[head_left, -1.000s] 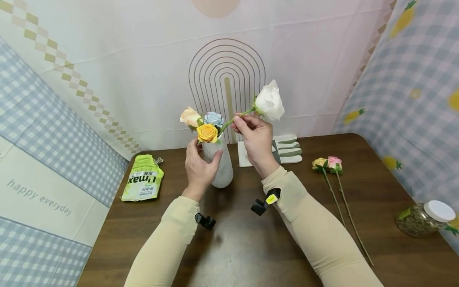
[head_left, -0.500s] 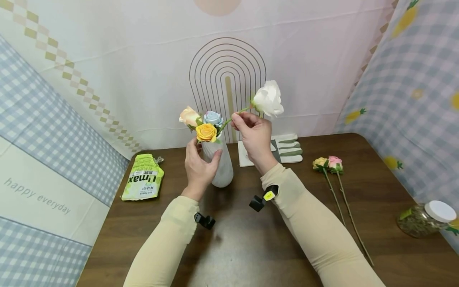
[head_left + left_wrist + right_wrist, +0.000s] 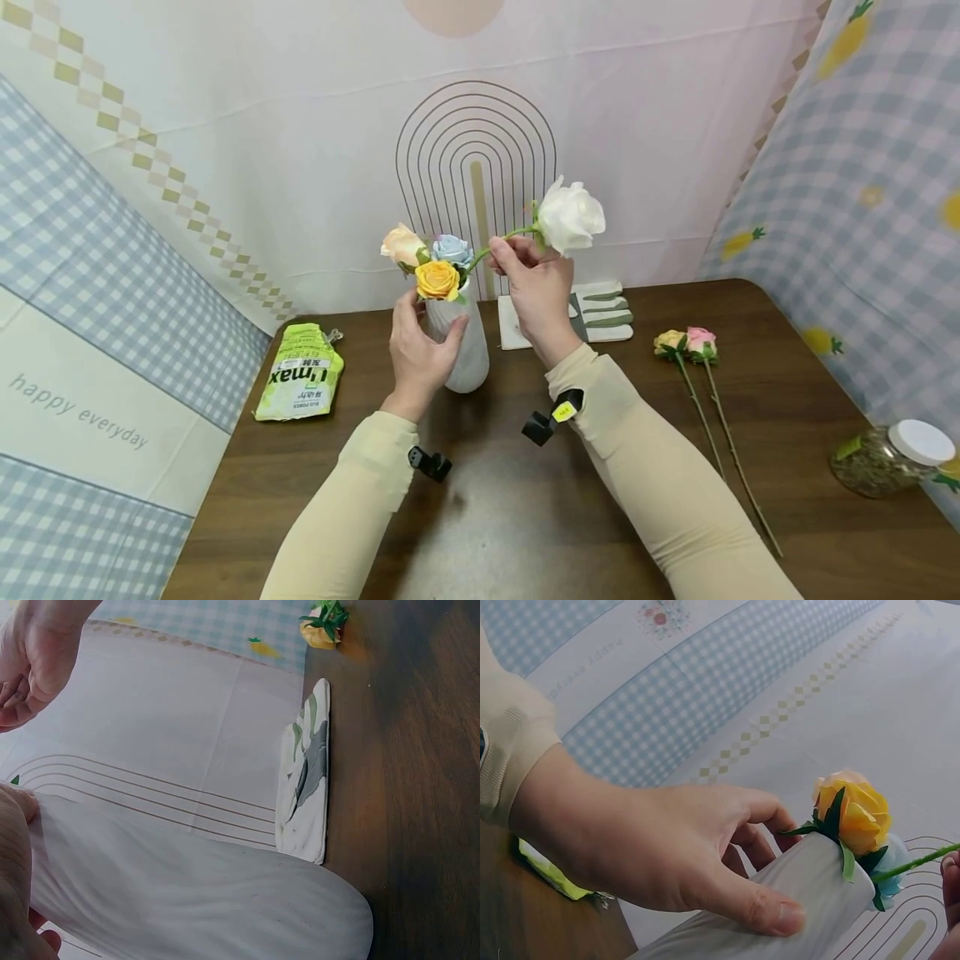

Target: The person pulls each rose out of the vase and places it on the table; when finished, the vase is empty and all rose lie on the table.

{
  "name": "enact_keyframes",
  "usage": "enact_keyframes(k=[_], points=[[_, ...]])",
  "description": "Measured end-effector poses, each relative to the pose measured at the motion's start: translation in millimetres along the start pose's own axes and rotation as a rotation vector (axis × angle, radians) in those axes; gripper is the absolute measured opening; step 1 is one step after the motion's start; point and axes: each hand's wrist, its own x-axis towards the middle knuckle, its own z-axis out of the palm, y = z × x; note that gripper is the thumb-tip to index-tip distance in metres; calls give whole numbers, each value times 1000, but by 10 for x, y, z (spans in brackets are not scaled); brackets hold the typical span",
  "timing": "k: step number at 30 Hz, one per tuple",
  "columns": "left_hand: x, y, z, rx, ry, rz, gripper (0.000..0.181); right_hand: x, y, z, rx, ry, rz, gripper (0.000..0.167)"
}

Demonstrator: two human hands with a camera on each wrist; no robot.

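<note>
both arms reach in over the near edge of the table (image 3: pixel 487 517), sleeves to the wrist. left hand (image 3: pixel 423 354): fingers curved round the left side of the vase (image 3: pixel 471 358) just below its mouth, thumb laid along the opposite side; grip closed about the vase. right hand (image 3: pixel 542 292): raised a little to the right of the vase mouth, wrist bent inward, thumb and forefinger pinched together on the green stem (image 3: pixel 483 254) of the white rose (image 3: pixel 572 218). bloom sits beyond the pinch, up and to the right; stem slants down leftward from the fingertips to the vase mouth, lower end hidden there. in the mouth: yellow rose (image 3: pixel 438 280) in front, peach rose (image 3: pixel 402 244) to the left, blue rose (image 3: pixel 452 249) behind. vase located by the middle of the far edge. gloves (image 3: pixel 607 312) lie along that edge, right of the vase; pink rose (image 3: pixel 702 342) and pale yellow rose (image 3: pixel 670 342) nearer the far right corner. green packet (image 3: pixel 300 375) by the far left corner; lidded jar (image 3: pixel 881 458) at the right edge.
</note>
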Motion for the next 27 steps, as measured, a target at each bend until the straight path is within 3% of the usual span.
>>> enact_keyframes(k=[7,17,27], points=[[-2,6,15,11,-4,1,68,35,-7,-28,-6,-10,-13,12],[9,11,10,5,5,4,68,33,-33,-20,-56,-3,0,20],[7,-23,-8,5,-1,-31,68,47,-87,-77,98,55,-8,11]])
